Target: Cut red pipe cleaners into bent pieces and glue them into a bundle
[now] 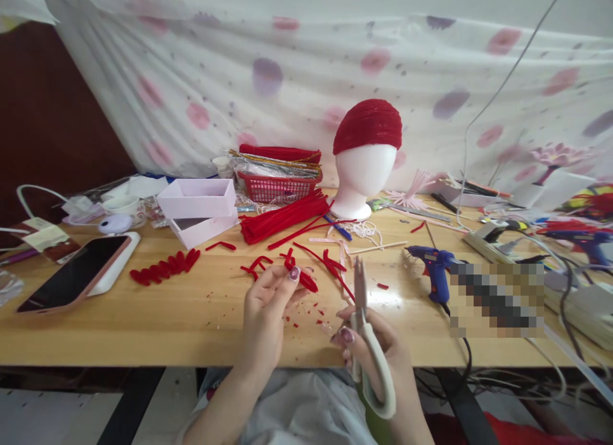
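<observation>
Between the thumb and fingers of my left hand (266,308) is a short red pipe cleaner piece (307,281), bent and fuzzy, with one rounded end sticking out to the right. My right hand (390,352) is wrapped round a pair of scissors (378,368) with pale handles; the blades point up and away and look nearly closed. Behind my hands lie loose red pipe cleaners (335,272), some bent into hooks. Left of them, several plump red loops (165,267) lie in a row. Small red fluff is scattered on the wood below my left hand.
A white foam head (364,177) wears a red cap (368,126). Near it are a bundle of red pipe cleaners (285,218), a red basket (282,186) and lilac boxes (197,199). A phone (74,272) lies left; a blue glue gun (435,272) and power strips (493,244) are right.
</observation>
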### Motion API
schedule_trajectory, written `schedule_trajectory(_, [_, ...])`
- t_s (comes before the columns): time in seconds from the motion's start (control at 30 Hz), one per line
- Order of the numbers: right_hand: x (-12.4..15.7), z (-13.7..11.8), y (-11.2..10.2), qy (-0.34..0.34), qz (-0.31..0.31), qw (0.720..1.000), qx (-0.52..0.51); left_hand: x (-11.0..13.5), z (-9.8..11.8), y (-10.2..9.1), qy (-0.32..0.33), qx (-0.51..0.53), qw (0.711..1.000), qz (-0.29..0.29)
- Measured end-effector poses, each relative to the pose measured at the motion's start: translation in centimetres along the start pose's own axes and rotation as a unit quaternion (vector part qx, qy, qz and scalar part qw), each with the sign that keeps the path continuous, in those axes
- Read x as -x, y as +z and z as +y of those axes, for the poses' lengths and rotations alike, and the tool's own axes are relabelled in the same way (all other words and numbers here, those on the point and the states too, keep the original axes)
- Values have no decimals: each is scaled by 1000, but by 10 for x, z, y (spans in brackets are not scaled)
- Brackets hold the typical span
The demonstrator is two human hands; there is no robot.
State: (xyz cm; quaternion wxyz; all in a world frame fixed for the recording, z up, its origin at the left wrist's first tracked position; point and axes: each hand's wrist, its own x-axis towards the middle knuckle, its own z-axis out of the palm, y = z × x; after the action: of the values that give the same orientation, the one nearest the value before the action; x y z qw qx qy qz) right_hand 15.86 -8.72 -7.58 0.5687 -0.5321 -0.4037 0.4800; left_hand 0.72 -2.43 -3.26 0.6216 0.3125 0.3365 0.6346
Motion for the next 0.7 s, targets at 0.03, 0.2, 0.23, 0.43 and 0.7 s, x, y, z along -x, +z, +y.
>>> schedule_trajectory(0.03, [-1,0,-1,3,17,1000,-10,0,-1,-1,-12,-19,1000,-7])
schedule_trajectory(0.2, [-5,-4,3,-22,77,994,-80,5,-13,-2,-48,-126,986,-95])
schedule_trajectory(0.23, [-5,-5,4,-23,84,992,-87,6,-15,-1,-46,-139,983,-109])
schedule_trajectory(0.43, [-8,-12,9,14,64,989,-134,10,-17,1,-88,-121,977,-153])
schedule_trajectory(0.7, [-4,-11,14,72,-68,952,-291,5,-24,-3,-185,-10,969,-166])
